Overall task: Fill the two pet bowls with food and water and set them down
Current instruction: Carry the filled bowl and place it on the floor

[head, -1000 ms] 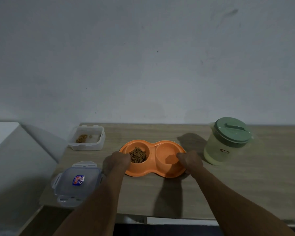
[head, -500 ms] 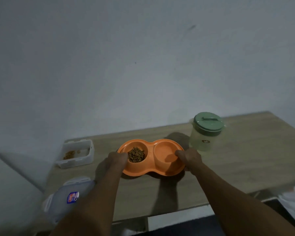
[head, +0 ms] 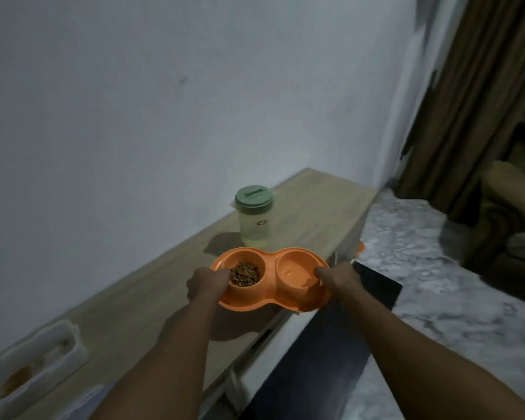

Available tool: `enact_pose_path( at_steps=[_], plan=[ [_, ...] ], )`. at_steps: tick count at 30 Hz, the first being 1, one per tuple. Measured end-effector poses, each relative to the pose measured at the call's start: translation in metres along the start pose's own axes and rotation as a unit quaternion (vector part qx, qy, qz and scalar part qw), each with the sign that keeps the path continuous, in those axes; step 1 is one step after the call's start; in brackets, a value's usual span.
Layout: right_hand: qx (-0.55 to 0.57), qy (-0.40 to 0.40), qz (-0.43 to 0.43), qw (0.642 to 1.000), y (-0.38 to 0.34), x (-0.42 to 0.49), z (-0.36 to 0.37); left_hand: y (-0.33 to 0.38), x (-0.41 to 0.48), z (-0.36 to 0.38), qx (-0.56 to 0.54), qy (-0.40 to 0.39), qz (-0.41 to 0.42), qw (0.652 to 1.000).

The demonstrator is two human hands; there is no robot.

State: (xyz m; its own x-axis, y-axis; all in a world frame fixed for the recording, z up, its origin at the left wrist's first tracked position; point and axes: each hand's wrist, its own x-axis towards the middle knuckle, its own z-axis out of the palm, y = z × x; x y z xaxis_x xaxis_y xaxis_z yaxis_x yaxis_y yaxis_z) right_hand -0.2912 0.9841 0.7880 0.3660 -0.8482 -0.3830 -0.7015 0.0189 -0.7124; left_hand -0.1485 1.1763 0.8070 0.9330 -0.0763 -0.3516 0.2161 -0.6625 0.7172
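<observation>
Pale wall (head: 134, 116), wooden countertop (head: 140, 301), brown curtain (head: 479, 86) (far right), grey marbled surface (head: 437, 313), dim light.

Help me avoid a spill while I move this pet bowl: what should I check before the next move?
1. Grip: left hand and right hand each hold one end of the bowl: ok.
2. Food: kibble sits in the left cup: ok.
3. Water: the right cup is too dim to judge: cannot tell.
4. Tilt: the bowl looks close to level: ok.
5. Jug: stands behind, lid on, apart from the bowl: ok.
6. Landing spot: the floor is partly covered by a dark panel: cannot tell.
</observation>
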Motion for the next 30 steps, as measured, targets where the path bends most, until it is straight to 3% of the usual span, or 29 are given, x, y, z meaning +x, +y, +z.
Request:
enact_pose_path(
  at_steps=[14,22,30],
  plan=[
    [0.127,0.204,0.152,0.959,0.140,0.009,-0.201,0.106,-0.121,0.190,0.075,-0.182,0.142,0.970],
    [0.135,0.238,0.183,0.944,0.205,0.082,-0.328,0.192,-0.176,0.348,0.086,-0.251,0.172,0.949],
    [0.133,0.276,0.188,0.933,0.232,0.189,-0.456,0.300,-0.221,0.481,0.104,-0.271,0.185,0.939]
  ],
)
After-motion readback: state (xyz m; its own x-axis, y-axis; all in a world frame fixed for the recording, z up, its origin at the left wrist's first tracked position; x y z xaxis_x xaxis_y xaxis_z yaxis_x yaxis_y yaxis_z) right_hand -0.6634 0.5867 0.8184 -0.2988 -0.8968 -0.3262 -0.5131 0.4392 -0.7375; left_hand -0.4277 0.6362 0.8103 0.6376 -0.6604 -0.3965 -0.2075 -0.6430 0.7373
